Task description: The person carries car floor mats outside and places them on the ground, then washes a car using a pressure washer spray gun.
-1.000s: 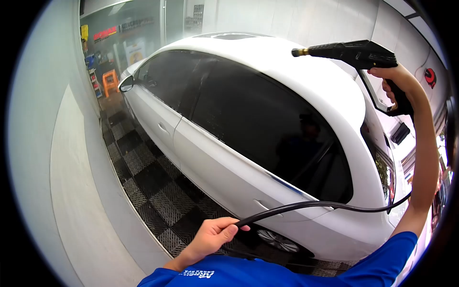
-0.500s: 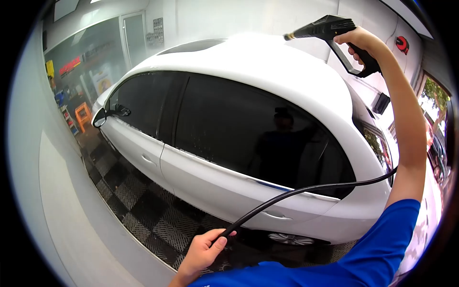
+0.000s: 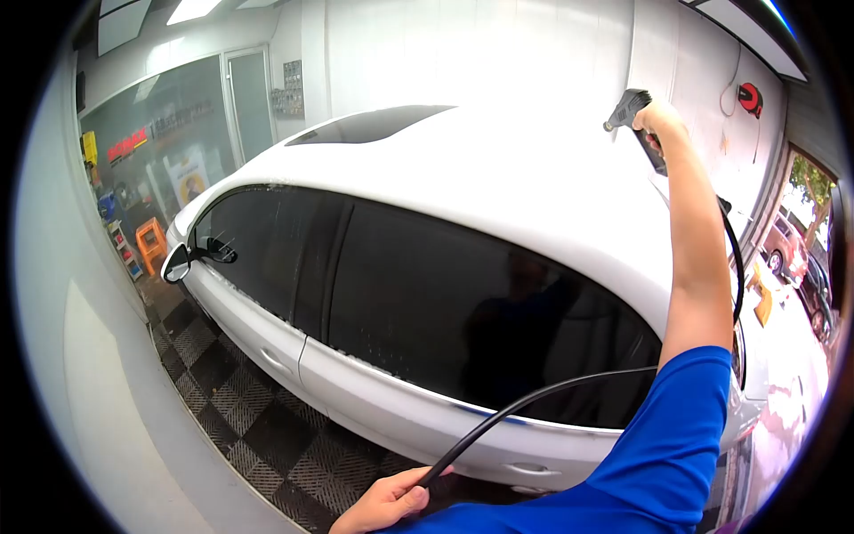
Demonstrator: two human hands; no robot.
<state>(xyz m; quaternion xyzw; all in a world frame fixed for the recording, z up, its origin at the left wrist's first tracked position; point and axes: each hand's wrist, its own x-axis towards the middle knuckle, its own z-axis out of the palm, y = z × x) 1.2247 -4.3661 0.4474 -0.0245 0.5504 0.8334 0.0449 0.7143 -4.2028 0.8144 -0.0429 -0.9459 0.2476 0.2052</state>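
Note:
My right hand (image 3: 660,123) is wrapped round the grip of a black spray gun (image 3: 630,109), raised above the rear part of the white car's roof (image 3: 534,169). The gun's nozzle points toward the camera's lower left. Low in the view, my left hand (image 3: 391,500) is closed round a black hose (image 3: 507,411), which curves up past the car's dark side window (image 3: 463,303) and passes behind my right arm. Droplets show on the car's windows and along the lower window trim.
A pale wall (image 3: 107,356) runs along the left, beside the checkered floor (image 3: 258,436). The side mirror (image 3: 176,264) juts from the car. An orange stool (image 3: 151,242) stands beyond it. A red reel (image 3: 750,100) hangs on the far wall. Parked vehicles show outside at right.
The spray gun has swung left and turned its nozzle more toward the camera. My view has shifted, showing more of the roof and sunroof. My left hand still holds the hose, now lower in view.

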